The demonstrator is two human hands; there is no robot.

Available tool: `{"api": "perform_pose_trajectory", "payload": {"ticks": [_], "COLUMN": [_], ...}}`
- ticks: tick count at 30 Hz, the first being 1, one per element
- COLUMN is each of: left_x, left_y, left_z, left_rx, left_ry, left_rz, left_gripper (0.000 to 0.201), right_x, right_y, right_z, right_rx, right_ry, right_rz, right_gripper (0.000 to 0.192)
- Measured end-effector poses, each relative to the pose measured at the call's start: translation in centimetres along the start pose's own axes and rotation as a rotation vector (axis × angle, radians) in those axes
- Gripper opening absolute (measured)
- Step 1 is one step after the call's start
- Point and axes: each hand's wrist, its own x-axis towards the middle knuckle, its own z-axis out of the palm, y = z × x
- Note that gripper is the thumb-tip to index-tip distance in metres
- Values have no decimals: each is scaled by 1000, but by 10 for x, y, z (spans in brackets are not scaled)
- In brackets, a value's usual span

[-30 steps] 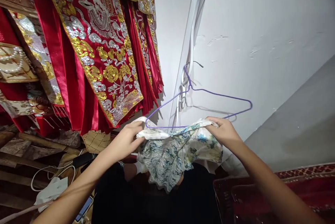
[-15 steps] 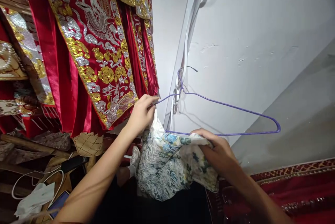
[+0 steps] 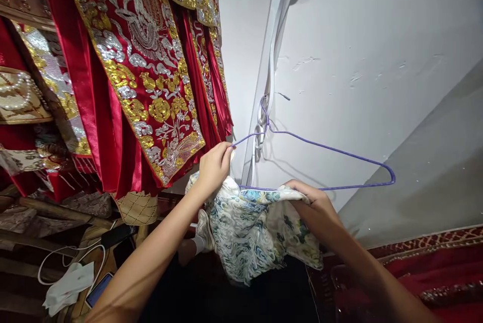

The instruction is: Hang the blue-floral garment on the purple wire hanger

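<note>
- White plaster wall [image 3: 358, 36] fills the upper right, meeting a grey slope lower down; a purple wire hanger [image 3: 324, 148] hangs against it by its hook.
- Left hand [image 3: 214, 166] is closed in a pinch at the hanger's left end, where a corner of the floral cloth [image 3: 256, 227] comes up to the wire.
- Right hand [image 3: 316, 208] is closed on a bunch of the same cloth just under the hanger's bottom bar — the rest of the cloth sags between and below the two hands.
- Red embroidered garments [image 3: 147, 71] with gold and silver work hang at the upper left, close beside the left hand.
- Lower left — a white cable [image 3: 66, 257], crumpled white paper [image 3: 70, 287] and a phone [image 3: 98, 290] lie on wooden boards.
- Red patterned carpet [image 3: 433, 262] lies at the lower right.
</note>
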Motion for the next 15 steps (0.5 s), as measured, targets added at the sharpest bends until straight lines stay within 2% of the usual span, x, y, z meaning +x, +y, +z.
{"api": "perform_pose_trajectory", "payload": {"ticks": [3, 5, 8, 10, 12, 14, 15], "left_x": [14, 20, 28, 33, 39, 43, 44], "left_y": [9, 7, -2, -4, -3, 1, 2], "left_z": [-1, -5, -16, -25, -32, -38, -40], "left_rx": [34, 34, 66, 110, 149, 176, 188], "left_ry": [-21, -60, -68, -48, -39, -44, -47], "left_rz": [66, 111, 182, 223, 249, 256, 249], "left_gripper": [26, 25, 24, 24, 25, 27, 27], "right_x": [-3, -8, -16, -15, -7, 5, 11], "right_y": [-4, -7, -13, -13, -10, -4, -1], "right_z": [-2, -7, -26, -46, -70, -95, -107], "right_rx": [-5, -25, -33, -74, -232, -367, -355], "right_ry": [-36, 22, 346, 529, 552, 429, 336], "right_rz": [-5, 30, 111, 129, 163, 240, 280], "right_gripper": [21, 30, 81, 102, 95, 63, 47]}}
